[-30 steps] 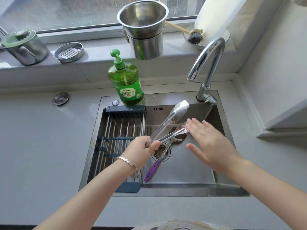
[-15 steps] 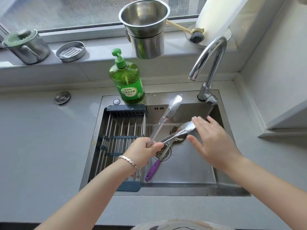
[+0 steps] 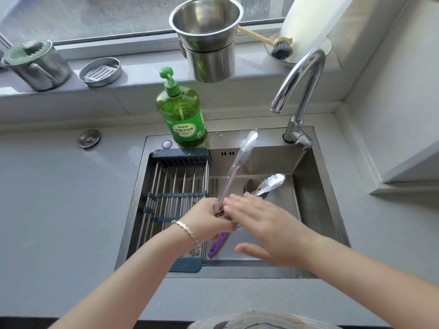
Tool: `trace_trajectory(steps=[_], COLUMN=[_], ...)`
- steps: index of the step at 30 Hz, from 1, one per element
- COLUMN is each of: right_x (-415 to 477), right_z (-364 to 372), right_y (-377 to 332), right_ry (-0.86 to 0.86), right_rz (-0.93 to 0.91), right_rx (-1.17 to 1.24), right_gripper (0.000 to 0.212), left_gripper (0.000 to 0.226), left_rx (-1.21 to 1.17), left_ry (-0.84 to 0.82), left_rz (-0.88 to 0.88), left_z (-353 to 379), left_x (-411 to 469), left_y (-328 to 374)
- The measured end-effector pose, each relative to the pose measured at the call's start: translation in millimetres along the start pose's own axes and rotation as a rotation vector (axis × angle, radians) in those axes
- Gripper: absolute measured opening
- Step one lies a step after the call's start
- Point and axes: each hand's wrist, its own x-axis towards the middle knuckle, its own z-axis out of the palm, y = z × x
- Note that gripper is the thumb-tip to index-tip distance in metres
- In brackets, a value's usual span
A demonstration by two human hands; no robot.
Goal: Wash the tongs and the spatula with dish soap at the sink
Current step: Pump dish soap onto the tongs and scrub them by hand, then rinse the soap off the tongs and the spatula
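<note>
Grey counter [image 3: 59, 198] wraps a steel sink [image 3: 316, 198] set under a window ledge, and over the basin sit the tongs [image 3: 235, 169], the thing this moment turns on. Their hinge end is buried in the left hand [image 3: 206, 222], which is clenched around it just above the drain, and from there the two arms fan out: one rises steeply away from the person toward the sink's back rim, its tip near the soap bottle's base, while the other runs low and to the right, its scalloped tip [image 3: 275, 180] hanging over the basin floor. So the long axis runs from the person's near left up and away, and each arm has to be stroked along that line. The right hand [image 3: 268, 224] lies flat and spread, holding nothing, its fingers [image 3: 234, 203] touching the tongs close to the hinge, right against the left fist; it is the hand free to rub, and I judge its next travel would be outward along the lower arm, which lies directly beyond its fingertips. Below the hands the spatula [image 3: 217, 243] lies in the basin, only its purple handle showing clearly, unwashed as far as I can tell. A drying rack [image 3: 175, 186] fills the sink's left part. Behind it stands the green dish soap bottle [image 3: 183, 117] on the rim, and the faucet [image 3: 299, 86] arches at the right with no stream visible.
</note>
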Motion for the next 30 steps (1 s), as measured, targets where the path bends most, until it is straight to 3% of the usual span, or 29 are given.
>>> trace_trajectory(steps=[2,4,6,8,12,16,18,22,26,30], right_x=[-2,-4,-10,-16,-23,-10,6,38,57,62], right_z=[3,6,6,-2,-8,-4,-4,-1,14,29], right_y=[4,24,46,66,114,158,173,195,210,215], right_ry=[0.038,0.134,0.236,0.191,0.028,0.050,0.082,-0.011,-0.052,-0.027], right_rz=[-0.038,0.096,0.352,0.646,1.012,1.170,1.281,1.478,1.551,1.585], right_rx=[-0.006,0.042,0.202,0.367,0.463,0.593,0.759,0.942,0.958,0.890], right_gripper=[0.072,0.066,0.047,0.033,0.036,0.037,0.043,0.056,0.054,0.046], left_gripper=[0.008,0.011,0.013,0.014,0.010,0.008,0.008,0.011,0.027,0.029], left_rx=[-0.050,-0.149,-0.155,-0.134,-0.037,0.102,0.036,-0.135,-0.197,-0.164], left_ry=[0.003,0.032,0.060,0.089,0.136,0.212,0.231,0.211,0.219,0.229], left_rz=[-0.025,-0.077,-0.098,-0.113,-0.142,-0.125,-0.115,-0.121,-0.140,-0.120], left_z=[4,5,4,3,2,-2,-5,-6,-3,0], left_x=[4,9,15,23,44,69,81,103,123,131], left_y=[-2,-2,-1,1,11,33,45,61,64,68])
